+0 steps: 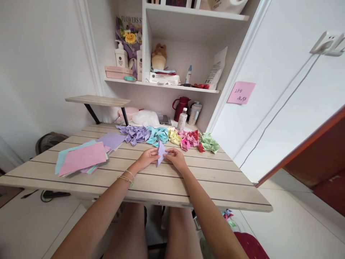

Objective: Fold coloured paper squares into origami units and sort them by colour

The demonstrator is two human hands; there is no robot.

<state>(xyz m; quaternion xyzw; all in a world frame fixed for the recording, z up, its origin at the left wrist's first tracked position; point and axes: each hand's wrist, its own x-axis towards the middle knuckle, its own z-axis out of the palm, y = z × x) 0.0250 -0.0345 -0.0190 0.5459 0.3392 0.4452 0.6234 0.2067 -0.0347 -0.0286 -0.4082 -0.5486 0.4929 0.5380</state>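
Note:
Between my hands, just above the wooden table (167, 183), is a folded piece of purple paper (161, 154) with a pointed top. My left hand (147, 159) pinches its left side, and my right hand (175, 158) grips its right edge with thumb and fingers. Behind them lie heaps of folded paper pieces: purple (136, 134), blue (157, 135), yellow (174, 136), pink (185, 141), red (194, 136) and green (209, 143). Flat coloured sheets, with a pink sheet (83, 158) on top, are stacked to the left.
A small raised stand (98, 100) is at the table's back left. At the back are a clear bottle (182, 119), a red jug (181, 108) and a light cup (195, 113). A white shelf unit (161, 85) rises behind. A pink note (241, 92) sticks to the wall.

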